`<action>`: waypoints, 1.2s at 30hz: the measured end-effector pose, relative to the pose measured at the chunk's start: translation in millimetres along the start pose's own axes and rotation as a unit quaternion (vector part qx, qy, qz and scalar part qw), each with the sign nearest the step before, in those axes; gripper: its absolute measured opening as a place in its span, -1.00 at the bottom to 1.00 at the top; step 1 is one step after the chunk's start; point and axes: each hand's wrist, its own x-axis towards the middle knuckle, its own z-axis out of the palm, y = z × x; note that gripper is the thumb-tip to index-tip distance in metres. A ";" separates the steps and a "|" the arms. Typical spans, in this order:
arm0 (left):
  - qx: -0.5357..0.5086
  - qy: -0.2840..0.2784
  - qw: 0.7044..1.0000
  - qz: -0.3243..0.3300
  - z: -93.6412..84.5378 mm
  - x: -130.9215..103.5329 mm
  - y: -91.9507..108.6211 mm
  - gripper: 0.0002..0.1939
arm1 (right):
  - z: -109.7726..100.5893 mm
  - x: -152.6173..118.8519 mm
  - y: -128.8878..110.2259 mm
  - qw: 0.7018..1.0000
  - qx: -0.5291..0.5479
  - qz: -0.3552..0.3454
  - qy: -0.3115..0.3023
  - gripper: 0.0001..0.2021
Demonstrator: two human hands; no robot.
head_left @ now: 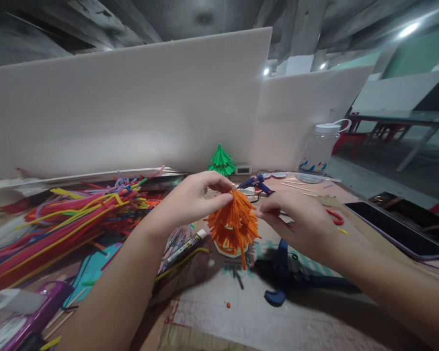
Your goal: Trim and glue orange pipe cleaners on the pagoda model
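Observation:
A small orange tree of pipe cleaners stands upright on a pale base in front of me. My left hand pinches its tip between thumb and index finger. My right hand is at the tree's right side, thumb and fingers pressed together close to the branch ends. What those fingertips hold, if anything, is too small to make out. Behind the tree lies a blue hot glue gun, its nozzle near the treetop. One longer orange strand hangs down the tree's front.
Colourful pipe cleaners are heaped at left, above a purple tool. A blue-handled tool lies below my right hand. A green tree, a clear bottle and a white panel stand behind. A phone lies right.

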 end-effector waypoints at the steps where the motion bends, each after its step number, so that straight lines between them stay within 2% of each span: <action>1: 0.004 0.000 1.000 -0.001 0.3 0.2 0.6 -0.82 | 0.3 -0.9 1.6 1.000 0.009 0.007 -0.005 -0.90; 3: 0.010 0.003 1.000 -0.001 1.0 0.7 1.6 -0.84 | 2.3 -2.8 3.6 1.000 0.023 -0.007 -0.008 -0.94; 6: 0.011 0.008 1.000 0.006 2.3 0.9 2.3 -0.86 | 6.9 -5.9 0.5 0.998 0.009 -0.069 -0.003 -0.77; 9: 0.004 0.016 1.000 0.011 4.3 1.3 1.4 -0.89 | 10.8 -7.9 -8.3 0.994 -0.028 -0.103 -0.026 -0.71; 13: -0.027 0.037 0.999 -0.005 9.8 4.5 -1.7 -0.93 | 14.9 -8.1 -15.5 0.995 -0.031 -0.078 -0.056 -0.68; 18: -0.041 0.062 0.997 -0.031 13.4 9.2 -6.6 -0.92 | 18.1 -8.1 -11.9 0.995 0.007 -0.036 -0.092 -0.63; 23: -0.101 0.018 0.993 -0.063 2.5 7.4 -14.8 -0.75 | 13.5 -8.8 -9.1 0.996 0.038 -0.014 -0.076 -0.60; 25: -0.107 0.020 0.992 -0.071 -1.3 6.6 -16.4 -0.69 | 10.4 -8.5 -9.1 0.997 0.059 0.023 -0.052 -0.70; 27: -0.088 0.045 0.992 -0.073 -2.5 6.7 -16.1 -0.66 | 8.3 -7.3 -9.8 0.991 0.092 0.080 -0.050 -0.85; 29: -0.058 0.071 0.993 -0.075 -1.7 7.2 -15.1 -0.63 | 8.4 -5.2 -11.5 0.979 0.124 0.138 -0.087 -0.78; 31: -0.041 0.067 0.994 -0.074 -0.8 7.1 -15.2 -0.59 | 10.8 -3.0 -14.1 0.960 0.148 0.188 -0.148 -0.70; 33: -0.038 0.024 0.998 -0.051 -0.7 5.7 -17.3 -0.55 | 15.1 -1.5 -16.9 0.938 0.176 0.234 -0.188 -0.71; 36: -0.047 -0.084 0.995 0.007 -1.4 2.0 -22.2 -0.22 | 22.8 -1.6 -20.1 0.892 0.264 0.301 -0.210 -0.73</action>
